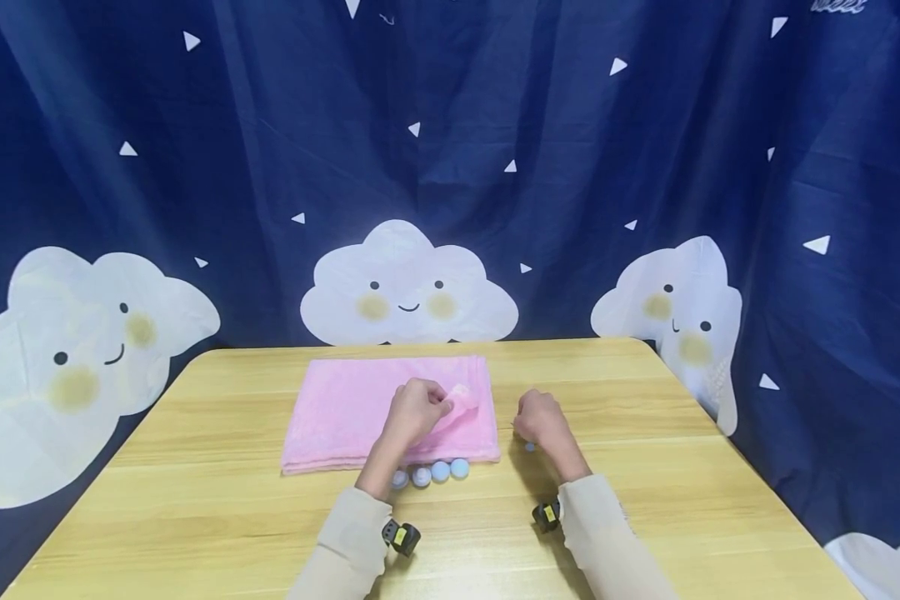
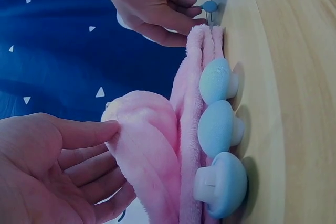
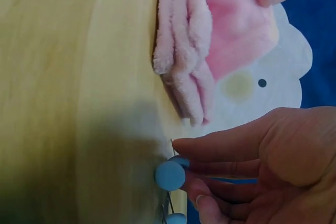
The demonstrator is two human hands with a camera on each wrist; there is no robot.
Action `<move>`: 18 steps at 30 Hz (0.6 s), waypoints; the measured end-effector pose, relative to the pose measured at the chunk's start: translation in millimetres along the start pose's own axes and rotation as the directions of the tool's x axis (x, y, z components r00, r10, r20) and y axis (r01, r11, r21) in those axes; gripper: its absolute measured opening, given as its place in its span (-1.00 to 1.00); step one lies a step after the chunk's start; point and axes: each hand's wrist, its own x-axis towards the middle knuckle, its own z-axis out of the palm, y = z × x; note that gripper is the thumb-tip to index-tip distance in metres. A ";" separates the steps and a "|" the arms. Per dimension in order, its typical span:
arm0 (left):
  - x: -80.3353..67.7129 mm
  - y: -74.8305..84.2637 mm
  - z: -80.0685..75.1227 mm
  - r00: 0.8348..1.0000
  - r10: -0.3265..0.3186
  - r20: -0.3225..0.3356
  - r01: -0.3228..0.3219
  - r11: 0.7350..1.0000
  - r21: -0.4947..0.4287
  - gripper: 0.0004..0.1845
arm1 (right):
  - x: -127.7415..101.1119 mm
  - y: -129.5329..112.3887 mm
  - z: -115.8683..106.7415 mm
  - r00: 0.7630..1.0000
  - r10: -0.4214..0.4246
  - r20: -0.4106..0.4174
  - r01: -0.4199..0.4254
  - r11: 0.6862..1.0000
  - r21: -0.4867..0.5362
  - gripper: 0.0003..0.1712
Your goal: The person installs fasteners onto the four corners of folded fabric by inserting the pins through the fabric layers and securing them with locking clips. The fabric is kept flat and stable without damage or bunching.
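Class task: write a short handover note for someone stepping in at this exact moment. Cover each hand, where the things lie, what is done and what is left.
Left hand: pinching a lifted corner of the folded pink towel, which lies flat on the wooden table.
Right hand: at the towel's right edge, fingers on small blue pins; grip unclear.
Blue mushroom-shaped pegs: in a row along the towel's near edge.
Done: towel folded, pegs lined up.
Left: the raised corner is not laid down; the pins are loose beside the towel.

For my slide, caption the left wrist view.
Left hand lifts a pink towel fold beside three blue knobs.
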 end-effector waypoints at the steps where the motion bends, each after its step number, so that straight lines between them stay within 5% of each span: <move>1: -0.1 0.3 -0.3 1.000 -0.001 -0.001 0.001 1.000 -0.001 -0.96 | -0.1 -0.4 0.3 1.000 0.002 0.003 -0.002 1.000 -0.007 -0.81; 18: -1.1 -0.3 -0.6 1.000 0.009 -0.003 -0.009 1.000 -0.001 -0.92 | -1.2 -4.4 1.3 1.000 0.007 -0.011 -0.007 1.000 0.018 -0.73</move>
